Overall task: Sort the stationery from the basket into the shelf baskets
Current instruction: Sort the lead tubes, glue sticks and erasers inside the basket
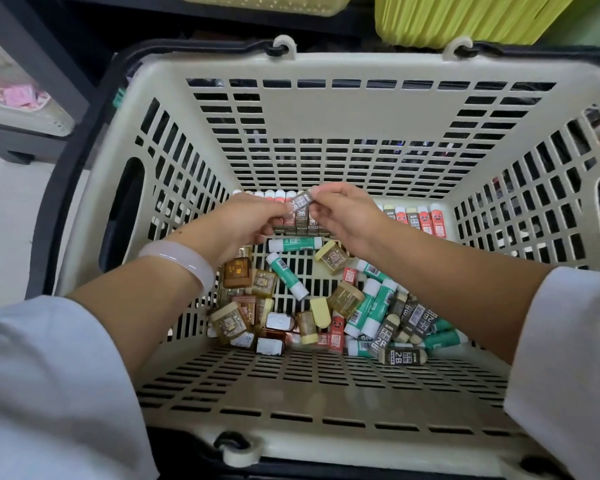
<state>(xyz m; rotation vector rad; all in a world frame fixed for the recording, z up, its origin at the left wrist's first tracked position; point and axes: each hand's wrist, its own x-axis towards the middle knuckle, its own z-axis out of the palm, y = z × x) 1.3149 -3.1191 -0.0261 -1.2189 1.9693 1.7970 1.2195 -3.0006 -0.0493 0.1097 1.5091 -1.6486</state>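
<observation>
My white sleeves reach into the slotted beige basket (312, 386). Past loose glue sticks (287, 271) and amber jars (345, 298), my left hand (238, 221) and right hand (347, 216) together pinch a grey 2B eraser (301, 200) above a neat back row.

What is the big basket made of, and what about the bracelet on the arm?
The basket looks like hard cream plastic: smooth, slightly shiny, with neat moulded slots in its walls and floor. The bracelet on the left wrist is a pale, glossy, milky ring, perhaps jade or glass; the picture cannot settle which.
</observation>
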